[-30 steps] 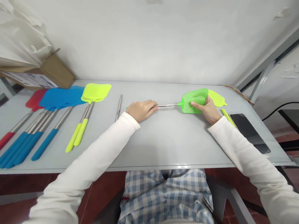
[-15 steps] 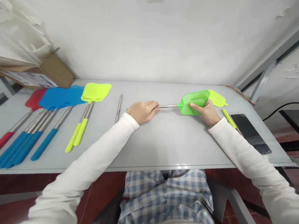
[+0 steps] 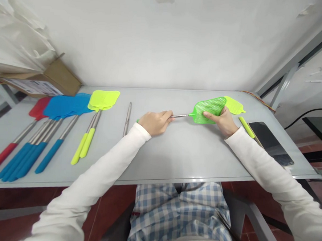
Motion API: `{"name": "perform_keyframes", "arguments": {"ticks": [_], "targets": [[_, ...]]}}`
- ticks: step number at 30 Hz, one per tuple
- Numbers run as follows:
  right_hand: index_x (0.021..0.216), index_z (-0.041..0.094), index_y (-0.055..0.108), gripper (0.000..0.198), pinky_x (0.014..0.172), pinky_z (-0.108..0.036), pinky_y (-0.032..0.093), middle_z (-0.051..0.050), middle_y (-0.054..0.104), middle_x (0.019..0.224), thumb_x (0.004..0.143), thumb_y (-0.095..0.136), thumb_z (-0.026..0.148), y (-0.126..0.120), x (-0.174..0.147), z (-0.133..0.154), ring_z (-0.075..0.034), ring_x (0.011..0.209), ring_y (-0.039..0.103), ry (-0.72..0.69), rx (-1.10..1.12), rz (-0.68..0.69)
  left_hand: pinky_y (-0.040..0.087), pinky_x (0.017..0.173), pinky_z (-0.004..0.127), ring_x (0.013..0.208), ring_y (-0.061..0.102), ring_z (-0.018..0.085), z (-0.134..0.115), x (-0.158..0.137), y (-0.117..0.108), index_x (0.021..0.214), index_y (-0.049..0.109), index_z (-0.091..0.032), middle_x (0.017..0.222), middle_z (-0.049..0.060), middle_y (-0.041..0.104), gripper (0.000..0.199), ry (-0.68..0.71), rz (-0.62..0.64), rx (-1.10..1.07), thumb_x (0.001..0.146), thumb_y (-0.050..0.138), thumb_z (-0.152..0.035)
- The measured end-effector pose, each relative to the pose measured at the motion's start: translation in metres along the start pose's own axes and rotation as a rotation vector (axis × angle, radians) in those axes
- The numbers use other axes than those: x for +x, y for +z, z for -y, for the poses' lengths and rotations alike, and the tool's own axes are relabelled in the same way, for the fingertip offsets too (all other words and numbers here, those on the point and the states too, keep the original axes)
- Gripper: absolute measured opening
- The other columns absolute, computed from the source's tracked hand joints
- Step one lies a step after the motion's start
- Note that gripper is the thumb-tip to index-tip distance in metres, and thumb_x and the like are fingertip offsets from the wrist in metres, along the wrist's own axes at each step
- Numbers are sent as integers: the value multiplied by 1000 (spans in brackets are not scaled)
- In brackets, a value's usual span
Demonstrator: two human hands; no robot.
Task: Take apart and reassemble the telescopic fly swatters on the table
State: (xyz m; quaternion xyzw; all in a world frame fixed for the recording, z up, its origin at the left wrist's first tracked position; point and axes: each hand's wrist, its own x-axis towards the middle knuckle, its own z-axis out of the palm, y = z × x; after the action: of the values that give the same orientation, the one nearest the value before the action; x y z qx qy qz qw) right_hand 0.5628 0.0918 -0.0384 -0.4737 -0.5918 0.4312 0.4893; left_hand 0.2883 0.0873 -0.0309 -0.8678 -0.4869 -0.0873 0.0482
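Observation:
A green fly swatter (image 3: 209, 108) with a perforated head and a thin metal rod lies level across my two hands, just above the table. My left hand (image 3: 155, 123) is closed around its rod, and a bit of the green handle end peeks out left of the hand. With the thumb on the front face, my right hand (image 3: 223, 121) pinches the swatter's head at its right side. Behind that head is a loose yellow swatter head (image 3: 235, 105). A bare metal rod (image 3: 127, 119) rests left of my left hand, partly hidden by the sleeve.
On the left lie yellow swatters (image 3: 103, 99), several blue swatters (image 3: 65, 107) and a red swatter (image 3: 0, 159). A cardboard box (image 3: 61, 74) stands behind them. To the right are a yellow handle (image 3: 246, 127) and a dark phone (image 3: 271, 143). A white wall (image 3: 165, 44) borders the table's back.
My left hand has shifted very slightly right along the rod. The grip of both hands on the green fly swatter looks the same, and the view has moved a little.

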Motion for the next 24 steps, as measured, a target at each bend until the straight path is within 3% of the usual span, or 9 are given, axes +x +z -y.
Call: {"name": "perform_keyframes", "arguments": {"ticks": [14, 21, 24], "targets": [[91, 23, 71, 46, 89, -44, 59, -5, 75, 102, 59, 87, 52, 3, -2, 2, -28, 96, 70, 5, 55, 30, 33, 52, 30, 73, 69, 22, -4, -3, -3, 116, 61, -22, 101, 7, 75, 42, 37, -48, -41, 99, 27, -39], [87, 22, 70, 42, 88, -45, 58, -5, 75, 98, 59, 88, 48, -1, 1, -4, -26, 90, 70, 35, 90, 46, 31, 52, 28, 72, 68, 22, -2, -1, -1, 120, 60, -22, 86, 5, 74, 43, 23, -49, -74, 97, 36, -49], [88, 23, 70, 40, 90, -47, 57, -6, 74, 101, 62, 86, 49, -6, 4, -9, -27, 93, 69, 32, 72, 47, 32, 52, 27, 75, 68, 21, -4, 0, 3, 118, 61, -22, 93, 7, 73, 41, 11, -71, -106, 99, 35, -47]]}}
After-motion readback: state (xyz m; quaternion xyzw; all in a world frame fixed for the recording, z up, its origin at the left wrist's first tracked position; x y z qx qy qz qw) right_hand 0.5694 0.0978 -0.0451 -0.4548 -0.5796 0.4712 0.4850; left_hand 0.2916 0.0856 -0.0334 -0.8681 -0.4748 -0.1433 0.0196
